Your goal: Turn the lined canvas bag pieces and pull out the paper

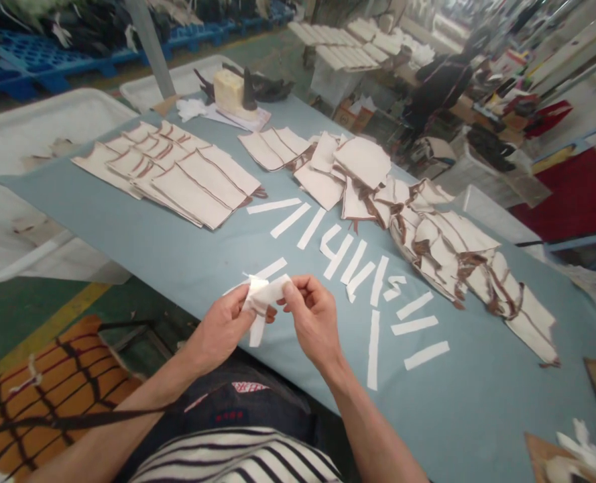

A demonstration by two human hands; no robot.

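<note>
Both hands meet over the near edge of a blue-grey table (pixel 177 248). My left hand (pixel 222 329) and my right hand (pixel 312 315) pinch the same small bundle of white tape strips (pixel 263 298), with one strip hanging down below the left thumb. Several more white strips (pixel 328 248) lie spread flat on the table just beyond the hands. Cream fabric pieces with brown edging lie fanned in a neat row (pixel 177 171) at the far left, and a looser heap of them (pixel 428 235) runs along the right.
A cream block (pixel 230 94) and dark pieces lie at the table's far end. White bins (pixel 21 154) stand left, blue pallets (pixel 51 54) behind. An orange striped seat (pixel 51 382) is at lower left. A dark-clothed person (pixel 438 87) stands far right among cluttered benches.
</note>
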